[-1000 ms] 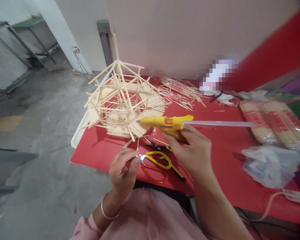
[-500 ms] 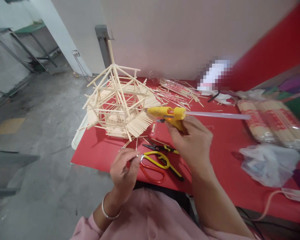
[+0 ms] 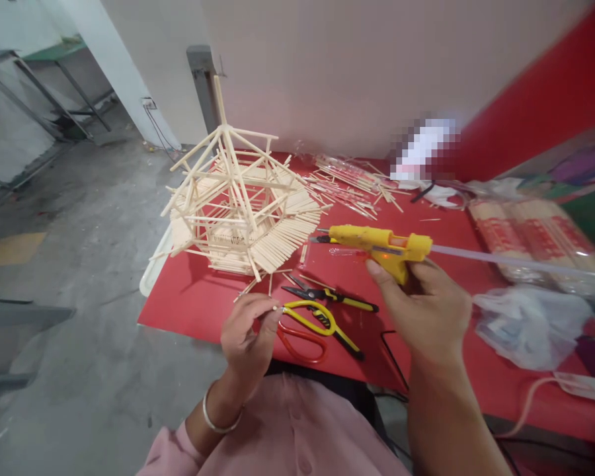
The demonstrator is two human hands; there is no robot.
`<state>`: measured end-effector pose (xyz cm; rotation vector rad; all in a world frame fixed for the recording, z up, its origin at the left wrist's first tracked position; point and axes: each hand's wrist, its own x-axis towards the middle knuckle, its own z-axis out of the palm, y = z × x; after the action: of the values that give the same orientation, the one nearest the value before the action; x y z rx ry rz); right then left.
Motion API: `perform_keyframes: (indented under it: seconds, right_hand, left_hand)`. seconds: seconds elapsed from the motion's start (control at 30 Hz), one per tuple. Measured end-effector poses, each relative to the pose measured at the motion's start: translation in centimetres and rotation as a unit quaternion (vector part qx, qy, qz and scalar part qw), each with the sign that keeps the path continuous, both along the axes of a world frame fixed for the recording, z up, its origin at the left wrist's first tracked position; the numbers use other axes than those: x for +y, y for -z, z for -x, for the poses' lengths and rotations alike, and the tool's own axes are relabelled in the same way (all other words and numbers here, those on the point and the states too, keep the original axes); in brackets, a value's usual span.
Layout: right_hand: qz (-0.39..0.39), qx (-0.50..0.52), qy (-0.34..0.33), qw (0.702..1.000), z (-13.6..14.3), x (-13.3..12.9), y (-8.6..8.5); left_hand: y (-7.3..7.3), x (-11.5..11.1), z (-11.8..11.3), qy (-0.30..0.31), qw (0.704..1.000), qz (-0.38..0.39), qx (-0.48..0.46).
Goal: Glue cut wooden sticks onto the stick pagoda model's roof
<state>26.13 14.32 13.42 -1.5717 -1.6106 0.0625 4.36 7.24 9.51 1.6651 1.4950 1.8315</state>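
My right hand [image 3: 424,307] is wrapped round the handle of a yellow glue gun [image 3: 377,246], whose nozzle points left and from whose back a long clear glue stick sticks out. My left hand [image 3: 250,327] is pinched on a small wooden stick [image 3: 276,308], mostly hidden by the fingers. Beyond both hands stands a pavilion-like frame of wooden sticks [image 3: 238,205], with a slatted lower roof and an open upper roof. Beside my left hand lie scissors [image 3: 302,357] with one red and one yellow handle, partly over black-and-yellow pliers [image 3: 354,301].
On the red table [image 3: 188,304], loose sticks [image 3: 347,185] lie at the back. Bundled sticks [image 3: 550,231] in wrapping and a clear plastic bag [image 3: 533,324] are at the right. A white power strip [image 3: 588,387] sits near the right front edge, with cables below.
My right hand has moved right, carrying the glue gun away from the stick model and uncovering more of the pliers. My left hand has hardly moved.
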Motion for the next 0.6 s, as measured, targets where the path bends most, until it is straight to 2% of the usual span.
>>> perform_keyframes:
  seconds: [0.17,0.4,0.6]
  right_hand:
    - [0.013,0.014,-0.012,1.0,0.9,0.3,0.2]
    - [0.021,0.036,-0.077,0.996,2.4,0.4,0.5]
    - [0.005,0.006,-0.053,0.999,1.2,-0.7,0.5]
  left_hand:
    - [0.3,-0.3,0.0,0.017,1.0,0.012,-0.013]
    - [0.8,-0.8,0.1,0.022,0.999,0.025,-0.023]
    - [0.5,-0.4,0.1,0.011,1.0,0.012,-0.011]
